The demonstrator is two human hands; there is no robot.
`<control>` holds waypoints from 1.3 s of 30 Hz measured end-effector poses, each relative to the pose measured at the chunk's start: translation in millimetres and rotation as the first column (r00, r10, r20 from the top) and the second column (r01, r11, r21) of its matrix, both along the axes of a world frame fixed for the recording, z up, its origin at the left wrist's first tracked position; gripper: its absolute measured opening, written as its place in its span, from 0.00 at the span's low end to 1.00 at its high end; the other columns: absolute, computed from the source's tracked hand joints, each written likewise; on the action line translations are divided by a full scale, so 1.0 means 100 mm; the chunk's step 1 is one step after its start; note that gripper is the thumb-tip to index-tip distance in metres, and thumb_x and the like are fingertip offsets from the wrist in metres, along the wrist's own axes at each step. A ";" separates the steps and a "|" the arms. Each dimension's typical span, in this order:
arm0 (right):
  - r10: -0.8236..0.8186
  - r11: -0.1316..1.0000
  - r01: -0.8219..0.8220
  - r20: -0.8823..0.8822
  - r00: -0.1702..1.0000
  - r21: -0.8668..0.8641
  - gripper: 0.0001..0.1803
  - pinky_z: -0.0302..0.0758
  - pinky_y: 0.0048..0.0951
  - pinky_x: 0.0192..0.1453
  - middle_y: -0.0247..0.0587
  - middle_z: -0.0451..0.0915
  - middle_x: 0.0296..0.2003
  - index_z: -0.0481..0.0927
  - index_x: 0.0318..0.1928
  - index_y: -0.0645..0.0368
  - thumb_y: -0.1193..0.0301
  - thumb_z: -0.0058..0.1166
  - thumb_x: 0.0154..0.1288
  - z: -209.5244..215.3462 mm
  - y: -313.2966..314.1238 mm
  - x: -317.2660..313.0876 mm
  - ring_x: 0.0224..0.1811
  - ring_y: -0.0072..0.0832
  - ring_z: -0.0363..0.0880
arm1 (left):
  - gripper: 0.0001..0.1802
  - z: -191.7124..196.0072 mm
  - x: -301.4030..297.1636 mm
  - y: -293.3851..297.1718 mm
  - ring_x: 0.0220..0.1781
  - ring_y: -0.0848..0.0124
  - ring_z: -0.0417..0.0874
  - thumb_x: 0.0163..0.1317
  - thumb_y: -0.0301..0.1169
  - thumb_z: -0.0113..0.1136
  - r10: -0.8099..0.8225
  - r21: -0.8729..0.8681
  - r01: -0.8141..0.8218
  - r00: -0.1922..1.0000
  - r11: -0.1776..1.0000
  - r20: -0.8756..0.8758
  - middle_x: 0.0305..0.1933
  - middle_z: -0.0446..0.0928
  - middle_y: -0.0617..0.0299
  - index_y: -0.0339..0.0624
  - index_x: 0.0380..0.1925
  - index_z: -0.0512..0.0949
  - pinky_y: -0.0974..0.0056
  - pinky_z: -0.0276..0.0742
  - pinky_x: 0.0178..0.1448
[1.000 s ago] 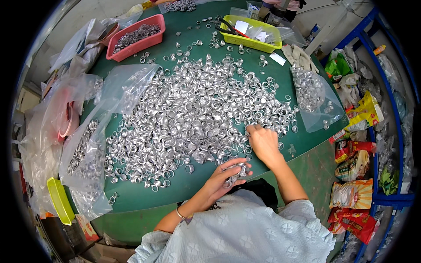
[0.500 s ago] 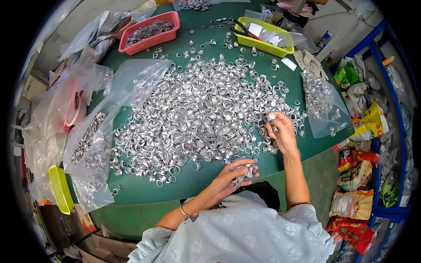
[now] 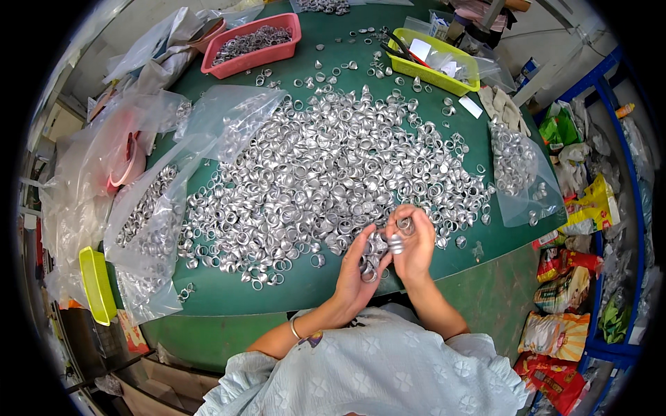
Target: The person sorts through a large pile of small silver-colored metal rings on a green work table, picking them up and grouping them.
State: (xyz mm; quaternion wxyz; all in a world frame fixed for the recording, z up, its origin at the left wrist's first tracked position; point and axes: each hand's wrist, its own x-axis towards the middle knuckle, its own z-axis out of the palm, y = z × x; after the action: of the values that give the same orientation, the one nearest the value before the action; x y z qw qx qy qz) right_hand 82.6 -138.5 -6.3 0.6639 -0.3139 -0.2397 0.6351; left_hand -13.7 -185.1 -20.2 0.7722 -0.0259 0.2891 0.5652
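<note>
Silver-coloured metal rings (image 3: pixel 312 177) spread in a broad heap across the middle of the green worktop (image 3: pixel 239 305), and from my remote seat I see both hands at its near edge, slightly right of centre. Left hand (image 3: pixel 352 277) is cupped, its fingers partly curled around a handful of rings (image 3: pixel 373 253). Right hand (image 3: pixel 416 253) is just beside it, palm turned toward it and fingers bent, with a few rings (image 3: pixel 395 244) at them; I cannot tell exactly how firmly they grip. To the left I have clear plastic bags (image 3: pixel 149 229) with more rings inside, and a yellow-green tray (image 3: pixel 98 286) near the worktop's left edge. On the far left sits a pink basket (image 3: pixel 253 59) of small metal pieces; on the far right, a yellow basket (image 3: pixel 433 78) with black-and-red-handled pliers (image 3: pixel 404 52). Another ring-filled bag (image 3: pixel 517 166) lies at right, near pale gloves (image 3: pixel 504 111).
</note>
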 end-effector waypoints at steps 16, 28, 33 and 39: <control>-0.523 0.745 -0.344 0.820 0.231 0.572 0.10 0.61 0.42 0.54 0.43 0.75 0.40 0.79 0.36 0.63 0.73 0.49 0.54 0.29 -0.08 -0.48 0.46 0.41 0.71 | 0.19 0.02 -0.11 0.36 0.58 0.69 0.68 0.68 0.43 0.42 0.090 0.254 -0.184 0.935 0.949 0.342 0.55 0.68 0.61 0.46 0.52 0.68 0.65 0.62 0.63; -0.511 0.615 -0.409 0.736 0.444 0.674 0.07 0.61 0.40 0.54 0.44 0.74 0.37 0.79 0.33 0.62 0.75 0.50 0.53 0.43 -0.09 -0.74 0.46 0.42 0.70 | 0.08 0.02 -0.58 0.35 0.44 0.70 0.75 0.60 0.35 0.55 0.147 -0.052 -0.141 0.839 0.989 0.523 0.45 0.73 0.60 0.47 0.38 0.74 0.70 0.75 0.45; -0.260 0.749 -0.359 0.746 0.614 0.557 0.05 0.68 0.32 0.44 0.43 0.74 0.32 0.77 0.32 0.66 0.78 0.49 0.57 0.33 -0.10 -0.69 0.38 0.35 0.72 | 0.07 0.31 -1.13 0.56 0.49 0.62 0.74 0.58 0.31 0.53 0.336 -0.111 -0.388 0.579 0.915 0.743 0.46 0.73 0.55 0.42 0.34 0.76 0.63 0.79 0.42; 0.230 0.921 -0.337 0.428 0.874 0.193 0.07 0.68 0.24 0.41 0.39 0.74 0.29 0.75 0.31 0.66 0.77 0.45 0.64 0.03 -0.10 -0.37 0.32 0.24 0.70 | 0.07 0.33 -2.71 1.02 0.40 0.60 0.78 0.56 0.31 0.51 0.624 0.104 -0.809 0.520 0.578 0.583 0.38 0.75 0.49 0.41 0.29 0.75 0.59 0.81 0.42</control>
State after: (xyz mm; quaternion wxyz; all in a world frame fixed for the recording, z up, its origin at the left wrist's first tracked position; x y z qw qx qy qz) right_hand 45.6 -148.5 -2.9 0.5353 -0.3069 -0.4947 0.6120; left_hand -285.0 -82.9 12.7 0.4976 -0.1429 -0.0630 0.8532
